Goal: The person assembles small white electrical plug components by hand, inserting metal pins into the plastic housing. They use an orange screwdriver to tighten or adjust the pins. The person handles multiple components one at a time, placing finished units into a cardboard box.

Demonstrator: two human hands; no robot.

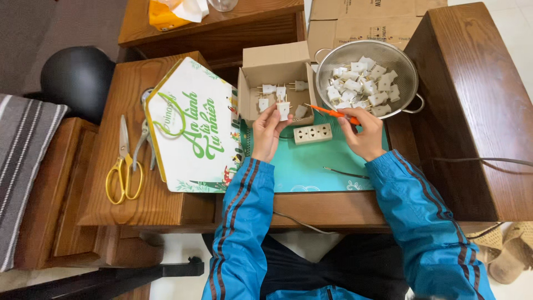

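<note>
A wooden table (311, 208) carries a teal mat (311, 164) under both hands, with a white socket strip (312, 133) between them. Left of the grip lie a house-shaped tin (189, 130) and yellow-handled scissors (124, 166).

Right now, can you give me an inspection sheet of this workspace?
Surface: wooden table with teal mat.
Job's things: white plug; orange screwdriver; white socket strip on the mat; cardboard box holding plugs; metal colander full of plugs.
Clutter: yellow-handled scissors, pliers, printed house-shaped tin.
Hands: left hand holds the plug; right hand holds the screwdriver.
Cables: thin wire on the mat; dark cable at right.
Surroundings: striped cushion, black round object.
</note>
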